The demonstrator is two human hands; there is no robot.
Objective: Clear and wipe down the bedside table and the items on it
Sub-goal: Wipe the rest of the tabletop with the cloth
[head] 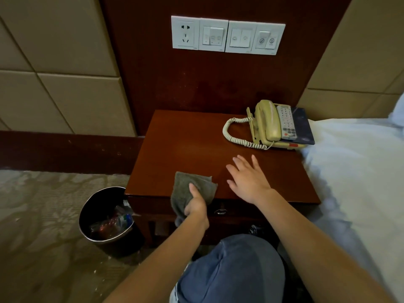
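Polished red-brown wood forms the top of the table [185, 145], which stands between the bed [354, 167] and a bin [96, 204] on the carpet. We judge the table heavy and rigid, to be wiped where it stands and not lifted. Its smooth finish should let a cloth glide, though grit could scratch it. The cloth [185, 184] lies folded at the front edge of the top, left of centre, part of it hanging over the edge. It looks soft, limp and light, best held bunched so that a flat pad faces the wood. The left hand [196, 206] grips it so: thumb pressed on top, fingers curled into the hanging part. The right hand [247, 180] lies just beside the cloth, fingers straight and spread over bare wood. We cannot tell whether the palm bears down. At the far right corner sits a phone [267, 121] with its handset on the cradle and its coiled cord [231, 132] looping across the top. A remote [286, 122] rests on it, against a dark folder [303, 125]; exactly how these stack is unclear. We judge the phone a light, hard plastic item with loose parts. It should be taken by the base from both sides with the handset pinned, after the remote is lifted off, since the remote would slide. The cord may drag. A switch panel [228, 36] is set in the wood above.
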